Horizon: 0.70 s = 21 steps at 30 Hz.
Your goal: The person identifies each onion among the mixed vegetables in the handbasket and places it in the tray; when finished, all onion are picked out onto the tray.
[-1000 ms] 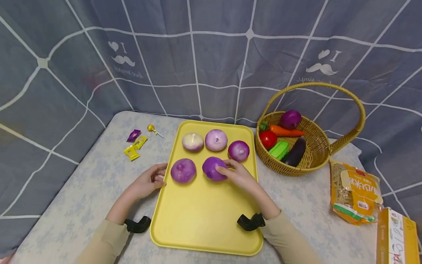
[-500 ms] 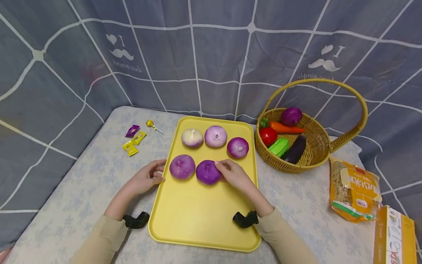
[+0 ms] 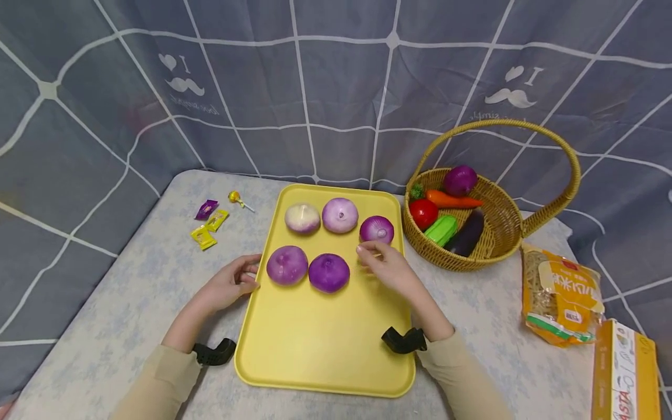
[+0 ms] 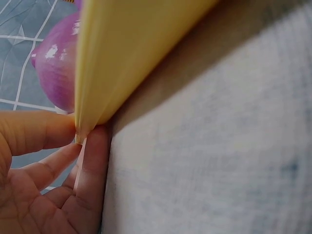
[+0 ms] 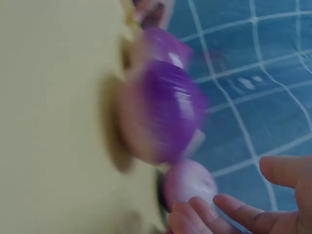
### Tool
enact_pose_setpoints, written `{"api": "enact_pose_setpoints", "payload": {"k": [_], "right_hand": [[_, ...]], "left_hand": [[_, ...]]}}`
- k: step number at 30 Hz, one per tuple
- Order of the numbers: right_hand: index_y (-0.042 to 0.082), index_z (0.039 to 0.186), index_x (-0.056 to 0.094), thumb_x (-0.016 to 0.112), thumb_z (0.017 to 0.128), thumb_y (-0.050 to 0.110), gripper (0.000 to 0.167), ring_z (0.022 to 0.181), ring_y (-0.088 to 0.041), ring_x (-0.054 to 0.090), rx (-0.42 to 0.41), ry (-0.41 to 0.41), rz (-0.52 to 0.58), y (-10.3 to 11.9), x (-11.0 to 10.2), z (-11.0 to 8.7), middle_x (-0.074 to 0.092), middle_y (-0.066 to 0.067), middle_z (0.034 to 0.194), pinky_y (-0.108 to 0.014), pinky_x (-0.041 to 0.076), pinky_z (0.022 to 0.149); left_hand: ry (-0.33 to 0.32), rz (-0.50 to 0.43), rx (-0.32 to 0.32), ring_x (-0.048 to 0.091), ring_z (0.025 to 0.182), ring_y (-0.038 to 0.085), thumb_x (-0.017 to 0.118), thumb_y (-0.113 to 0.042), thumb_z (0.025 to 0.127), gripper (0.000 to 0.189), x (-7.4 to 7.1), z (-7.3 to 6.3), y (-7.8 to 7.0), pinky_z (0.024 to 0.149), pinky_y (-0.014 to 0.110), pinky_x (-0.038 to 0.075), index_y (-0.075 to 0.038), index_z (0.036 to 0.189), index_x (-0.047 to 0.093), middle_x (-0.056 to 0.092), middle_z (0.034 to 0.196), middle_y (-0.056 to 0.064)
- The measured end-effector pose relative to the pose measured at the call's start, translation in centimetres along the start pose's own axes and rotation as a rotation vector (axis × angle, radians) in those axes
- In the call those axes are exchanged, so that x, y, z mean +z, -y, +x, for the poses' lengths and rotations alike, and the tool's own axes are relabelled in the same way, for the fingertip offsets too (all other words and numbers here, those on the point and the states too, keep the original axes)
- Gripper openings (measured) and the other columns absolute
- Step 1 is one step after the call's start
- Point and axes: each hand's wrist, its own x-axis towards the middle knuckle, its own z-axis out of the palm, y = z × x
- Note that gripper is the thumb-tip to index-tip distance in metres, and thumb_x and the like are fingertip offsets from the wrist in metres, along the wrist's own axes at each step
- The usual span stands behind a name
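A yellow tray (image 3: 325,344) bears several purple onions. My left hand (image 3: 227,286) is at the tray's left edge; in the left wrist view its thumb (image 4: 39,130) and fingers pinch the rim. Free of any onion, my right hand (image 3: 391,269) hovers over the tray's right side with fingers apart. Left of it sits a dark purple onion (image 3: 329,273), beside a lighter purple onion (image 3: 287,265). The back row holds a whitish onion (image 3: 302,218), a pale lilac onion (image 3: 340,215) and a striped purple onion (image 3: 376,229), its front close to the right fingertips.
A wicker basket (image 3: 504,256) with a tall handle stands at the back right, holding several vegetables. Right of the tray lie a noodle bag (image 3: 562,294) and a yellow box (image 3: 625,373). Wrapped candies (image 3: 216,220) and a lollipop (image 3: 234,196) lie back left. A curtain hangs behind.
My right hand turned the dark purple onion and set it slightly left, beside the lighter one. It has since let go and moved right. My left hand stays at the tray edge.
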Motion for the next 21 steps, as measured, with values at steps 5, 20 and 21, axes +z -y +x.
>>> {"api": "enact_pose_setpoints", "payload": {"k": [5, 20, 21], "right_hand": [[-0.002, 0.134, 0.055, 0.055, 0.101, 0.03, 0.045, 0.11, -0.038, 0.065, -0.042, -0.102, 0.039, 0.7, -4.0, -0.2, 0.063, -0.024, 0.123, -0.046, 0.052, 0.097], [0.004, 0.14, 0.052, 0.058, 0.096, 0.045, 0.061, 0.092, 0.0, 0.06, 0.03, -0.516, 0.055, -0.3, -17.0, 1.8, 0.06, 0.006, 0.108, -0.01, 0.049, 0.078], [0.006, 0.141, 0.051, 0.058, 0.095, 0.047, 0.063, 0.099, -0.006, 0.06, 0.047, -0.539, 0.046, -0.6, -17.5, 2.1, 0.06, 0.002, 0.114, -0.016, 0.051, 0.083]], "left_hand": [[-0.001, 0.001, 0.001, 0.054, 0.1, 0.02, 0.06, -0.004, 0.093, 0.065, 0.1, -0.1, -0.1, 0.079, 0.021, 0.049, 0.004, 0.15, 0.031, 0.053, 0.125, 0.023], [-0.013, -0.01, -0.001, 0.053, 0.097, 0.018, 0.062, -0.005, 0.092, 0.066, 0.7, -0.5, -0.3, 0.074, 0.022, 0.051, 0.005, 0.15, 0.03, 0.053, 0.123, 0.023], [-0.015, -0.012, 0.0, 0.053, 0.096, 0.018, 0.062, -0.004, 0.092, 0.066, 0.8, -0.5, -0.2, 0.074, 0.022, 0.052, 0.006, 0.149, 0.03, 0.053, 0.123, 0.023]]}}
